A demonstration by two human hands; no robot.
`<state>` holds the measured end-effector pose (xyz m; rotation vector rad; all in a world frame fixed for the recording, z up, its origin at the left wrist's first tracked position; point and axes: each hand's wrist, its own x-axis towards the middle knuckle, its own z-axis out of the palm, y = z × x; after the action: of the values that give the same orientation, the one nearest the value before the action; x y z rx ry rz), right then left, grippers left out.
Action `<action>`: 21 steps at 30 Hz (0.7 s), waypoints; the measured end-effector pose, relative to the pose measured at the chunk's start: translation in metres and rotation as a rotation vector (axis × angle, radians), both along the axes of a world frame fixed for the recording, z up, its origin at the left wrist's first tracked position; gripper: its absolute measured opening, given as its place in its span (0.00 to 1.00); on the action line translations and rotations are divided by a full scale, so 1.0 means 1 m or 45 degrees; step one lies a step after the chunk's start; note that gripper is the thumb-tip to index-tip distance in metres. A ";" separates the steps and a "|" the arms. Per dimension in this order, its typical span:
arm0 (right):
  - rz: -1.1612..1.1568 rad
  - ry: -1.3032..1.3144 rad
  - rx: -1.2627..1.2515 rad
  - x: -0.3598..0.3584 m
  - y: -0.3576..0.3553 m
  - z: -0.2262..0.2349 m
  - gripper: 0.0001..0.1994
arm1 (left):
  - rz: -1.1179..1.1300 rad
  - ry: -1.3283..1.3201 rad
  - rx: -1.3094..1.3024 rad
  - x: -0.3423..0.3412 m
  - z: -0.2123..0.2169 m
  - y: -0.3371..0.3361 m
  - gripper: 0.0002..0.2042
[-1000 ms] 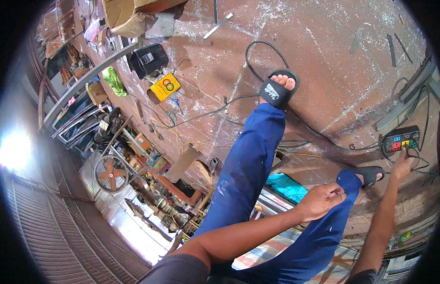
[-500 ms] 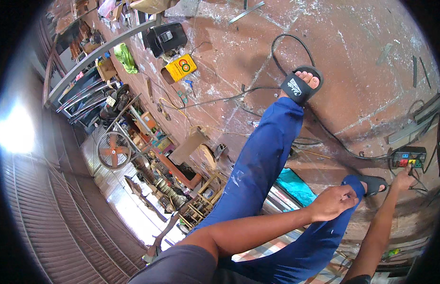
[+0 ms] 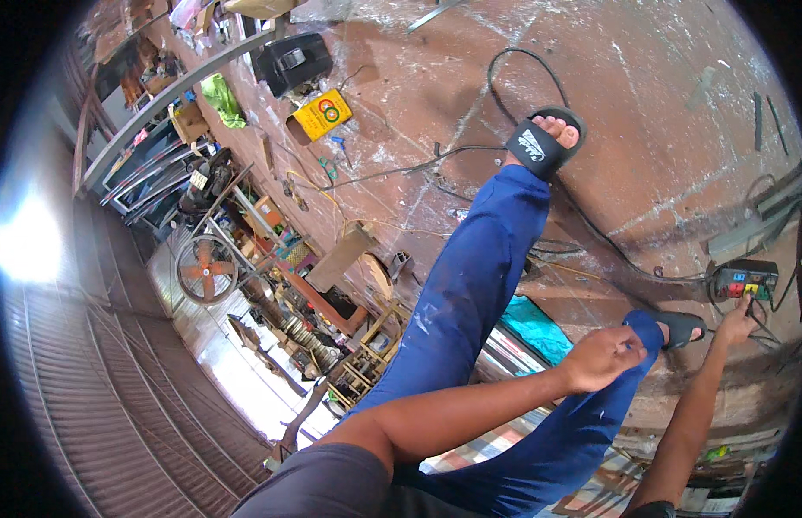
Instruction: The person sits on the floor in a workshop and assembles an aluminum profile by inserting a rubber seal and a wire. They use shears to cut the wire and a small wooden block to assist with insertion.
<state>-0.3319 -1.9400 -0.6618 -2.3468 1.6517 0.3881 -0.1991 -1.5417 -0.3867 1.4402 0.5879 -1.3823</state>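
My right hand [image 3: 734, 324] reaches to a dark multi-socket box [image 3: 745, 280] with blue, red and yellow outlets at the right. Its fingers are closed on a dark plug [image 3: 749, 298] at the near face of the box, by the yellow outlet. Whether the plug sits fully in an outlet is hard to make out. A black cable [image 3: 621, 255] runs over the floor to the box. My left hand [image 3: 601, 359] rests with curled fingers against my lower trouser leg [image 3: 643, 331], and nothing shows in it.
My sandalled foot [image 3: 548, 142] stands by a cable loop [image 3: 530, 53]. Metal strips [image 3: 757, 121] lie at the far right. Leftward are a yellow box [image 3: 322, 116], a black case [image 3: 292, 62], a fan [image 3: 206, 269] and a bent metal bar [image 3: 172, 97]. A turquoise sheet [image 3: 539, 328] lies between my legs.
The whole view has shifted slightly. My right hand stays at the socket box with the plug, and my left hand keeps its place against the trouser leg.
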 end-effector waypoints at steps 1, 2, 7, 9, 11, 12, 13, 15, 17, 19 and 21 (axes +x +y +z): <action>-0.051 -0.054 0.081 -0.019 -0.021 0.009 0.27 | -0.056 -0.051 -0.038 -0.003 -0.004 0.010 0.14; -0.061 -0.069 0.279 -0.023 -0.030 0.021 0.25 | -0.073 -0.102 -0.106 -0.014 -0.011 0.009 0.14; -0.177 -0.764 0.576 0.051 0.069 0.108 0.09 | 0.289 0.322 0.042 0.003 -0.005 0.005 0.17; -0.395 -0.755 0.587 0.062 0.105 0.139 0.10 | 0.275 0.379 0.069 0.010 -0.005 0.008 0.18; -0.618 -0.844 0.580 0.062 0.119 0.149 0.10 | 0.248 0.399 0.058 0.017 -0.006 0.007 0.17; -0.686 -0.884 0.562 0.049 0.120 0.143 0.10 | 0.238 0.407 0.059 0.020 -0.006 0.005 0.16; -0.749 -0.920 0.557 0.038 0.118 0.135 0.10 | 0.263 0.382 0.053 0.021 -0.003 0.001 0.15; -0.816 -0.877 0.549 0.018 0.111 0.114 0.12 | 0.276 0.392 0.067 0.018 -0.004 0.001 0.15; -0.878 -0.822 0.491 0.010 0.104 0.097 0.14 | 0.282 0.393 0.070 0.019 -0.006 0.002 0.15; -0.904 -0.813 0.449 0.008 0.096 0.080 0.14 | 0.266 0.396 0.070 0.013 -0.008 0.003 0.15; -0.935 -0.813 0.442 0.010 0.091 0.065 0.13 | 0.269 0.395 0.076 0.008 -0.008 0.003 0.15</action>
<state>-0.3223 -1.8493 -0.5965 -1.2825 1.7603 -0.1937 -0.1909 -1.5382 -0.3947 1.1776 0.9597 -1.4368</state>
